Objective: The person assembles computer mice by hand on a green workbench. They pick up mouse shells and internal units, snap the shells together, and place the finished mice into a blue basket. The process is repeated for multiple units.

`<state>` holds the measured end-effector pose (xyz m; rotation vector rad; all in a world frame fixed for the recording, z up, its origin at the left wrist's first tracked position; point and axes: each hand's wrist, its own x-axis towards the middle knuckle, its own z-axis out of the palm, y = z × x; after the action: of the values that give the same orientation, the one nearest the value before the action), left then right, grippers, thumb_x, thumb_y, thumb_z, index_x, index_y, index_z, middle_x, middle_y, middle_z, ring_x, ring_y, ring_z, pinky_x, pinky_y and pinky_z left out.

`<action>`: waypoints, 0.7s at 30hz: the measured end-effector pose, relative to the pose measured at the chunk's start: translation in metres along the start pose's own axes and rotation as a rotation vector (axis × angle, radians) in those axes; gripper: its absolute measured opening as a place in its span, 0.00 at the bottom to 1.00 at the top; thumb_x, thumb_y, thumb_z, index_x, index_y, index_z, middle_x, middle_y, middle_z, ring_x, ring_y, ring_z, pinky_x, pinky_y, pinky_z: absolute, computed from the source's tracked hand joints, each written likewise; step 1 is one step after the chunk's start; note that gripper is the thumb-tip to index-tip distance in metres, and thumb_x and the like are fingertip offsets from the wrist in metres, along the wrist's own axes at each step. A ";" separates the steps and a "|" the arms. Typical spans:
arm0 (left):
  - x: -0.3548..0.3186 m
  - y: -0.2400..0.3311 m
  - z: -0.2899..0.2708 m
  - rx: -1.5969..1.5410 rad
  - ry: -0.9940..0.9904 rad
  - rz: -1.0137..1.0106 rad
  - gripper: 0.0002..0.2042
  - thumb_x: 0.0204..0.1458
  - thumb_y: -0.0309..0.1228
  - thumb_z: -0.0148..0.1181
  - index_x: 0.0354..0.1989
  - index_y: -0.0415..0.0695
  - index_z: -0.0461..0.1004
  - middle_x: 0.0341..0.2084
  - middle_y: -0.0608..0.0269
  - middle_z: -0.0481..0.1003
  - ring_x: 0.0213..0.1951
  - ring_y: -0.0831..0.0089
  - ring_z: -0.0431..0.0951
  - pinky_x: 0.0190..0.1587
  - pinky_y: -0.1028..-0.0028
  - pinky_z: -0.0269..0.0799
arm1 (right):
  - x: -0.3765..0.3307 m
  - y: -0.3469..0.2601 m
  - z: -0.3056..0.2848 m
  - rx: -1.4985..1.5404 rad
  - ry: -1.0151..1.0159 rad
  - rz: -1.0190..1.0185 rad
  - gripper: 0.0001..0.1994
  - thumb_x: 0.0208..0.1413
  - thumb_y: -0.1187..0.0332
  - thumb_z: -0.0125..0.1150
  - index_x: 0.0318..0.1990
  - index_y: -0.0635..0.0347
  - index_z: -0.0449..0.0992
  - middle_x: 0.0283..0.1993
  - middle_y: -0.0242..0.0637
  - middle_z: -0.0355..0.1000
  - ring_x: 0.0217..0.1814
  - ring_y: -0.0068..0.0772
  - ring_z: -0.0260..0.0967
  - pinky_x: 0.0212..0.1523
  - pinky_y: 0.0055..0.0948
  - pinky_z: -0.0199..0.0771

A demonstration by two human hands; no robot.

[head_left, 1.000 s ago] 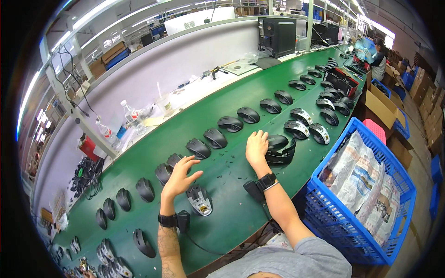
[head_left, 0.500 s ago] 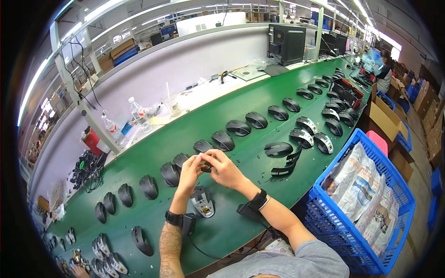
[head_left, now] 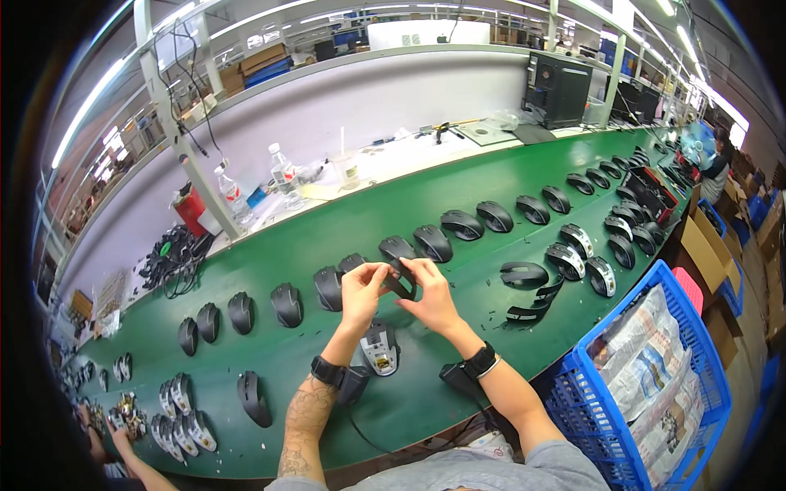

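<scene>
Between my two hands, above the green bench, is a black curved plastic piece (head_left: 400,284) that looks like a mouse side panel. My left hand (head_left: 363,296) pinches its left end. My right hand (head_left: 432,301) grips the other side with thumb and fingers curled around it, partly hiding it. Just below my hands lies an uncovered computer mouse (head_left: 380,350), its pale inner frame showing. Several black curved strips (head_left: 536,304) lie to the right, beside a black mouse shell (head_left: 524,275).
A long row of black mice (head_left: 286,304) crosses the green bench (head_left: 319,401). More pale-framed mice (head_left: 601,277) sit at right and lower left. A blue plastic basket (head_left: 589,385) stands at the bench's right edge. Another person's hand (head_left: 119,427) works at far lower left.
The view has swung left, so the bench sits further right in it. My hands have drawn slightly apart, and the black piece between them shows more. The other person's arm has come further into view.
</scene>
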<state>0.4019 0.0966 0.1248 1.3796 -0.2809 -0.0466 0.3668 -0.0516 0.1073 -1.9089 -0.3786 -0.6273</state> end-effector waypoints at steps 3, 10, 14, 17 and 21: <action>0.000 0.000 0.005 -0.036 0.103 0.050 0.09 0.52 0.25 0.59 0.40 0.38 0.71 0.31 0.65 0.74 0.33 0.77 0.76 0.32 0.78 0.77 | 0.002 -0.002 -0.002 0.178 -0.006 0.019 0.33 0.29 0.81 0.70 0.51 0.63 0.67 0.47 0.41 0.65 0.48 0.39 0.69 0.47 0.32 0.71; 0.002 0.010 -0.025 0.177 -0.094 -0.216 0.13 0.57 0.36 0.53 0.44 0.39 0.69 0.35 0.65 0.71 0.39 0.76 0.74 0.40 0.72 0.74 | 0.000 -0.010 0.000 -0.011 0.043 -0.028 0.34 0.33 0.78 0.71 0.55 0.57 0.67 0.49 0.43 0.68 0.48 0.39 0.69 0.47 0.32 0.73; -0.024 0.009 -0.060 1.315 -0.357 -0.152 0.33 0.43 0.52 0.64 0.48 0.34 0.69 0.42 0.48 0.70 0.49 0.55 0.66 0.53 0.61 0.64 | -0.002 0.002 -0.003 -0.146 0.023 -0.127 0.25 0.40 0.73 0.68 0.50 0.54 0.72 0.52 0.47 0.64 0.53 0.48 0.65 0.51 0.36 0.68; -0.044 0.001 -0.064 1.330 -0.422 -0.240 0.44 0.25 0.54 0.74 0.49 0.32 0.69 0.49 0.42 0.63 0.54 0.50 0.58 0.56 0.62 0.60 | -0.002 0.007 0.000 -0.122 0.050 -0.105 0.20 0.40 0.77 0.67 0.46 0.57 0.75 0.54 0.46 0.64 0.52 0.46 0.65 0.51 0.36 0.68; -0.057 0.001 -0.061 1.225 -0.364 -0.153 0.43 0.24 0.50 0.76 0.49 0.36 0.68 0.47 0.46 0.63 0.53 0.53 0.59 0.57 0.64 0.59 | -0.004 0.005 0.003 -0.093 0.027 -0.098 0.19 0.39 0.79 0.65 0.44 0.59 0.76 0.53 0.45 0.65 0.53 0.44 0.64 0.51 0.36 0.68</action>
<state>0.3602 0.1671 0.1063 2.6171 -0.5505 -0.2908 0.3669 -0.0508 0.1003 -1.9773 -0.4341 -0.7456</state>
